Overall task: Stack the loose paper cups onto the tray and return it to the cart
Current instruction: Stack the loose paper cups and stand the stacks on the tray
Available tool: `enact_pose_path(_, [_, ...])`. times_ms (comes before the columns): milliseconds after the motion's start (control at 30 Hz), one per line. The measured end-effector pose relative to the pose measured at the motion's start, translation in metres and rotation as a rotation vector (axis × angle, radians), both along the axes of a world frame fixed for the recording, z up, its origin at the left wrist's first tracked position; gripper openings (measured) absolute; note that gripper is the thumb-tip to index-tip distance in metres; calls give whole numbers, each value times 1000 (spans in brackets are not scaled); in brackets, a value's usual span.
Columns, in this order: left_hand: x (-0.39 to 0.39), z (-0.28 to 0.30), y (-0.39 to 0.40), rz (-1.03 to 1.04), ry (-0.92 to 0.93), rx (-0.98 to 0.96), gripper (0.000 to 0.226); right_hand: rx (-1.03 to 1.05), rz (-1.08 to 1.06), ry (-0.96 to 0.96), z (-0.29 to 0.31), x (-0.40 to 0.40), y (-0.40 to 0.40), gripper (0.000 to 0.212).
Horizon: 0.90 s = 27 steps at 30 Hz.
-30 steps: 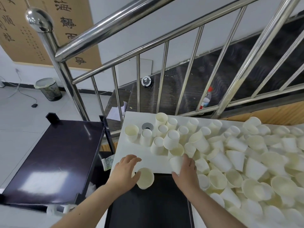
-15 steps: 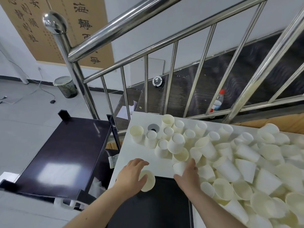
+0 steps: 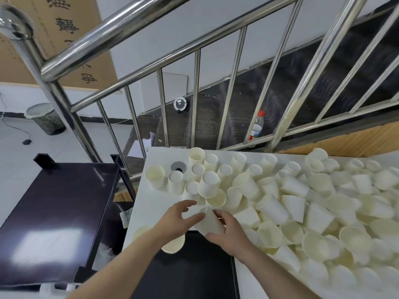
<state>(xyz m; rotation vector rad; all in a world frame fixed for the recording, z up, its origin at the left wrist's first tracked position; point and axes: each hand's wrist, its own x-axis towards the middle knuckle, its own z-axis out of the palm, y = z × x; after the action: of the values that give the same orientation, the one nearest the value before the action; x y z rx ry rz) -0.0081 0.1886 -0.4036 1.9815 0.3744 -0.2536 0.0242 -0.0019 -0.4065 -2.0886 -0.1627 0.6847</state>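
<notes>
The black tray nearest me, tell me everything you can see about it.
The black tray is a flat, dark, matte rectangle with a low raised rim, likely plastic. It lies level on the white table at the near edge, running out of the bottom of the picture. Its surface is mostly bare. A cream paper cup lies on its side over the tray's far left corner, under the left hand. The right hand hovers over the far edge, gripping another cup.

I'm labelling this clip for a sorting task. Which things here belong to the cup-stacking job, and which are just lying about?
Part of the job:
paper cup held in the right hand
left hand
loose cups
black tray
cart

Just lying about:
water bottle
waste bin
round device on the stairs
</notes>
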Motion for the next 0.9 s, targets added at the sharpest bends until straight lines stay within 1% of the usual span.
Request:
enact_pose_path(67, [1, 2, 2, -22, 16, -89, 67, 35, 7, -9, 2, 1, 1, 67])
enact_pose_path(133, [1, 7, 4, -50, 12, -152, 63, 69, 23, -22, 2, 2, 2, 65])
enact_pose_path(200, [0, 9, 7, -51, -5, -147, 56, 86, 45, -40, 2, 3, 7, 63])
enact_pose_path(233, [-1, 10, 9, -33, -15, -134, 56, 87, 57, -53, 3, 4, 11, 62])
enact_pose_path(300, [-4, 12, 17, 29, -58, -84, 59, 79, 96, -94, 4, 7, 22, 60])
enact_pose_path(400, [-9, 18, 37, 149, -140, -25, 52, 26, 214, -177, 9, 15, 40, 64])
enact_pose_path(533, [-22, 24, 80, 257, -161, 144, 63, -126, 342, -314, 13, 34, 72, 62])
enact_pose_path(633, [-31, 28, 104, 251, -123, 323, 68, -266, 439, -439, 14, 48, 101, 59])
enact_pose_path(733, [-41, 28, 122, 213, -75, 470, 71, -372, 561, -521, 13, 60, 140, 59])
enact_pose_path(800, [-45, 24, 130, 191, -39, 536, 72, -427, 631, -561, 11, 68, 166, 61])
enact_pose_path(900, [-48, 17, 134, 162, -21, 580, 71, -521, 717, -618, 8, 82, 199, 65])
